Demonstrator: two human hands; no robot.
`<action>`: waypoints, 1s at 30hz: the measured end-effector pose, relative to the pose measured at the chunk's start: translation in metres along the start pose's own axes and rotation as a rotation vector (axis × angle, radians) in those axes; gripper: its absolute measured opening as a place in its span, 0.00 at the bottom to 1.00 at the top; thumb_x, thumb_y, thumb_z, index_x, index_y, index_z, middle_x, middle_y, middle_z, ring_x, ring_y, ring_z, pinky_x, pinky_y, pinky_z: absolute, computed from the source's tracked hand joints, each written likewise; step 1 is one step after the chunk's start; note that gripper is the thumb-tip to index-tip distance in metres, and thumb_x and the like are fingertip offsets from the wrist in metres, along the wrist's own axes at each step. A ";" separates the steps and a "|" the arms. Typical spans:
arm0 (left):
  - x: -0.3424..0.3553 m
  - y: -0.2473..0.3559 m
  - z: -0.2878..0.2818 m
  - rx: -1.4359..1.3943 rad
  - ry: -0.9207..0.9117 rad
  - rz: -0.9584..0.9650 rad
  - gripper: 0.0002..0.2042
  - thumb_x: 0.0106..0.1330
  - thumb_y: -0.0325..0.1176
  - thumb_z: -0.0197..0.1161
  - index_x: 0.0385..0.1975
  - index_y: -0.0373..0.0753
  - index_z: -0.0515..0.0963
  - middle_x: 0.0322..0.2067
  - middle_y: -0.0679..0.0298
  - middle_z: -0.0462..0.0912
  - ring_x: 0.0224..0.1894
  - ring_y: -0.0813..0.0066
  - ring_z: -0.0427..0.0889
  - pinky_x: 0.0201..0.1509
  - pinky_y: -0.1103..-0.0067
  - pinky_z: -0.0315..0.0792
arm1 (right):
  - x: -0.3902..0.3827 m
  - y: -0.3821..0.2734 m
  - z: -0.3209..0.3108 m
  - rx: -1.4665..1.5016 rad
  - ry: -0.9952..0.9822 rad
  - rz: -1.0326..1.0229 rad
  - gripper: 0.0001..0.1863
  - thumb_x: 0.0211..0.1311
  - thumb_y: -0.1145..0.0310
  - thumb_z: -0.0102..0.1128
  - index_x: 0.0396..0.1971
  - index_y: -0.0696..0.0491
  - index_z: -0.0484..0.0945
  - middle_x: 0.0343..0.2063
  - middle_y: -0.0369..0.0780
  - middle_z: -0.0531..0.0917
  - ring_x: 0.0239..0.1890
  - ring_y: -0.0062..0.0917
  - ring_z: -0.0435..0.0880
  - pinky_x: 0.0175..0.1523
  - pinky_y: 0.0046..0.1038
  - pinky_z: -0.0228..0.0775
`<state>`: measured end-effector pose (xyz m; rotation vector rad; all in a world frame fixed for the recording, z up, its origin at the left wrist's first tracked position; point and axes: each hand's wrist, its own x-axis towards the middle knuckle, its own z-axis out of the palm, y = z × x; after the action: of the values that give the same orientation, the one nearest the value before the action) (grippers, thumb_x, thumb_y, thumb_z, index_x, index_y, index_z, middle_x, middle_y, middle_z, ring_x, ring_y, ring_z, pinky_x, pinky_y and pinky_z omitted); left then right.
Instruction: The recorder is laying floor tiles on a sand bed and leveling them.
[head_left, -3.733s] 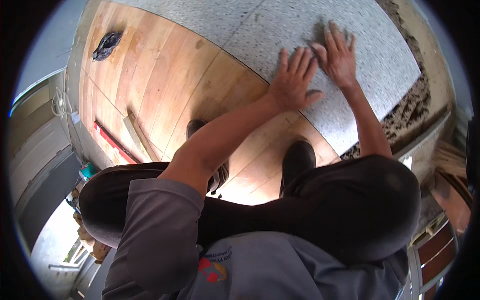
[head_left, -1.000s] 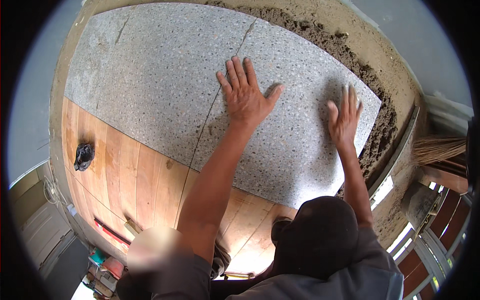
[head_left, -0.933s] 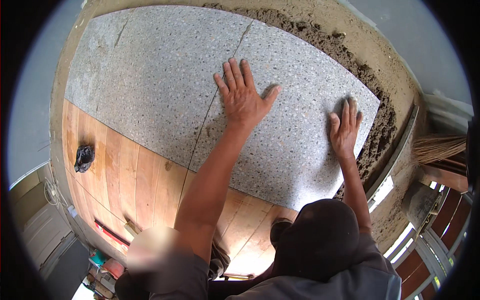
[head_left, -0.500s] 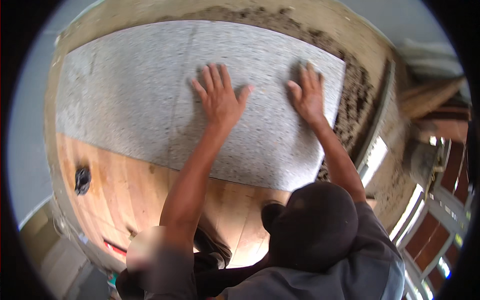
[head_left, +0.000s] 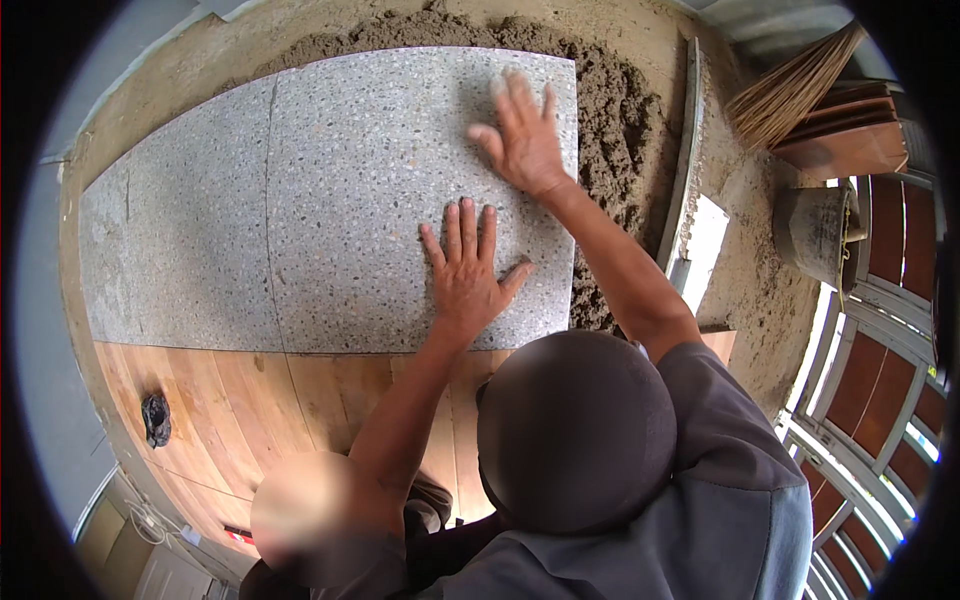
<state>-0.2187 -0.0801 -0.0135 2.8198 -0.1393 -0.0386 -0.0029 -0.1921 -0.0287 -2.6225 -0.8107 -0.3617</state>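
Observation:
My left hand (head_left: pixel 468 290) lies flat, fingers spread, on a grey speckled terrazzo tile (head_left: pixel 370 160), close to its near edge. Farther off, my right hand (head_left: pixel 525 140) is over the same tile by its far right corner. Its fingers are apart and slightly blurred, so I cannot tell whether they touch. Neither hand holds anything. A thin seam parts this tile from a similar grey tile (head_left: pixel 180 220) on the left. Rough dark wet mortar (head_left: pixel 615 130) borders the tile along its far and right sides.
Wood-look flooring (head_left: pixel 340 400) adjoins the tiles' near edge, with a crumpled black plastic bag (head_left: pixel 156 420) at left. A long straight bar (head_left: pixel 683 170) lies beyond the mortar. At right are a broom (head_left: pixel 795 85), stacked reddish tiles (head_left: pixel 845 145) and a bucket (head_left: pixel 810 230).
The view has shifted, moving the tiles leftward in it. Across the tile, my left hand has come nearer and to the right, while my right hand has moved toward the far right corner.

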 end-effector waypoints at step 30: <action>-0.076 -0.046 0.006 -0.024 -0.028 0.422 0.62 0.59 0.86 0.43 0.80 0.34 0.58 0.81 0.44 0.52 0.85 0.45 0.43 0.82 0.37 0.25 | -0.146 -0.062 -0.046 0.057 -0.138 -0.317 0.40 0.81 0.47 0.53 0.80 0.59 0.55 0.80 0.55 0.57 0.82 0.53 0.55 0.81 0.64 0.38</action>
<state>-0.2902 -0.0312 -0.0328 2.7065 -0.7291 0.0166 -0.1623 -0.2355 -0.0208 -2.4867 -1.2689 -0.2381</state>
